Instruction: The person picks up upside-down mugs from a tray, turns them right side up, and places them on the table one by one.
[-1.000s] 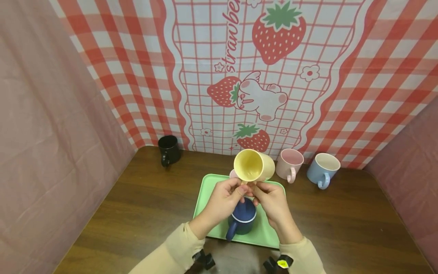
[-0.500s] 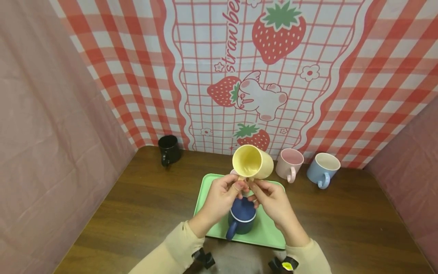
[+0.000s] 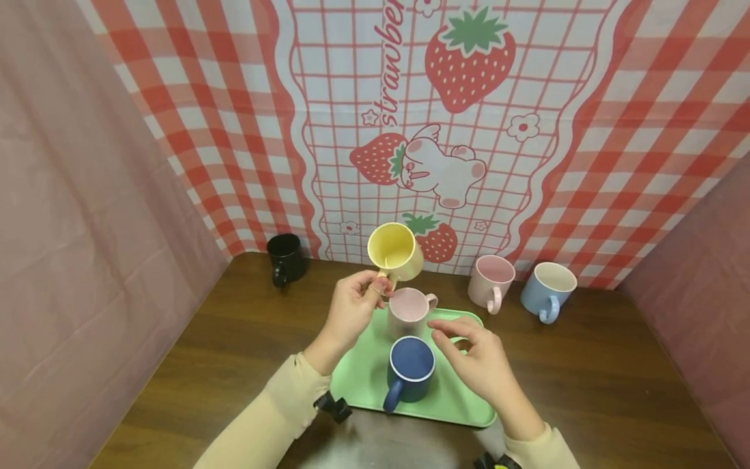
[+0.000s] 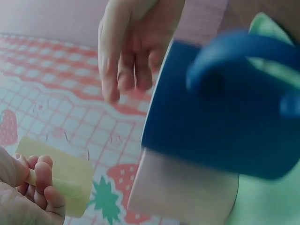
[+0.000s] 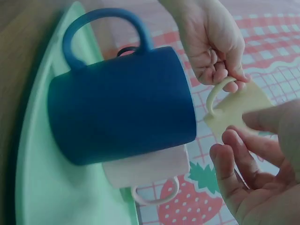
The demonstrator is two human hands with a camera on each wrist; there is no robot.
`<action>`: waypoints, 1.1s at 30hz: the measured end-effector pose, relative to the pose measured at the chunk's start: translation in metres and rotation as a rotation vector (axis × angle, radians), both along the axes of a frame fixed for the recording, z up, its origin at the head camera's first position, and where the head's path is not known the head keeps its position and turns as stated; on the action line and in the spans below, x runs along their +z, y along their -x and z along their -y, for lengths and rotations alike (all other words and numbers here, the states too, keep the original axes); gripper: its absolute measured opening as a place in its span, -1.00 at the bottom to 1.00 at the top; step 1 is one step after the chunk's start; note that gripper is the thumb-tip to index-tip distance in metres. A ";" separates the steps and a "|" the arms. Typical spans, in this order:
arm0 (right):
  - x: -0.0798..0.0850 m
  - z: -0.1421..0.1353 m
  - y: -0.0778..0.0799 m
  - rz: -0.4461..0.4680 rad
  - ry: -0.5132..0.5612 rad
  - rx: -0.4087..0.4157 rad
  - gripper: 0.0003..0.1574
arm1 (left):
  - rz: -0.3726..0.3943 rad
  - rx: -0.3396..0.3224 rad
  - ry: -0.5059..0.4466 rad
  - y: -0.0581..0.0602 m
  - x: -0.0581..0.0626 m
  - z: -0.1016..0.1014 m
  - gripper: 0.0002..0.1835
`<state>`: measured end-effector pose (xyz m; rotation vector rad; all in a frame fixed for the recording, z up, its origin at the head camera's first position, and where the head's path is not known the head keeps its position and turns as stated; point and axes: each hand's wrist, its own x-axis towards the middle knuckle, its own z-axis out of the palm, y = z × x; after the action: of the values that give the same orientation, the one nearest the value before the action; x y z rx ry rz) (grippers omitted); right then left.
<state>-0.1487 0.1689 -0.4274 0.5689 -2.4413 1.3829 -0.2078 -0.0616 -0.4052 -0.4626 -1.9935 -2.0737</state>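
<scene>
My left hand pinches the handle of a yellow mug, held tilted above the back of a green tray with its mouth facing me. In the right wrist view, thumb and fingers close on the handle of the yellow mug. My right hand holds nothing, its fingers loosely bent over the tray's right side. Two mugs stand upright on the tray: a pink mug at the back, handle to the right, and a dark blue mug in front, handle toward me.
Along the back of the wooden table stand a black mug at left, and another pink mug and a light blue mug at right. A strawberry-print cloth hangs right behind them.
The left hand has carried the yellow mug up and to the left. My right hand has let go of it and drawn back to the right, uncovering the pink mug on the tray.
</scene>
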 end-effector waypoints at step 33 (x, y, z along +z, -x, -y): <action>-0.016 0.014 -0.008 0.067 -0.352 0.132 0.09 | 0.282 0.295 0.111 0.085 -0.056 0.090 -0.70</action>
<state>-0.1408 0.1551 -0.4430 0.7857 -2.7679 1.0325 -0.2925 -0.1514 -0.4613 0.1109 -2.1814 -1.9368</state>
